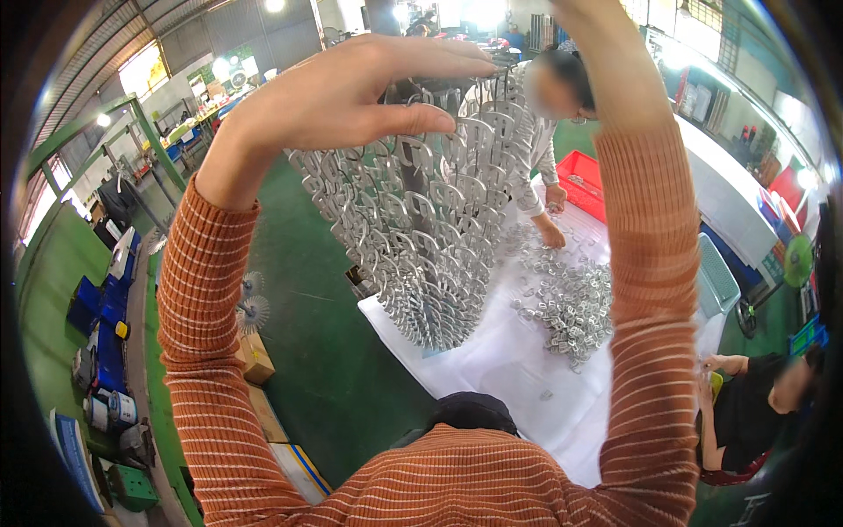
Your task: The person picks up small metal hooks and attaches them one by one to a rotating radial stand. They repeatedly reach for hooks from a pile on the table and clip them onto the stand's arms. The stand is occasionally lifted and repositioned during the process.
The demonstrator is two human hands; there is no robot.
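Your left arm and your right arm are both raised high. Your left hand bends to the right at the wrist, its thumb apart below the extended fingers. Your right hand is blurred, partly cut by the upper edge.

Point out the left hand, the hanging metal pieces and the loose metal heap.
Left hand [338, 98]: head view, between wrist and fingers.
Hanging metal pieces [427, 256]: head view, middle of the cluster.
Loose metal heap [576, 307]: head view, middle of the pile.
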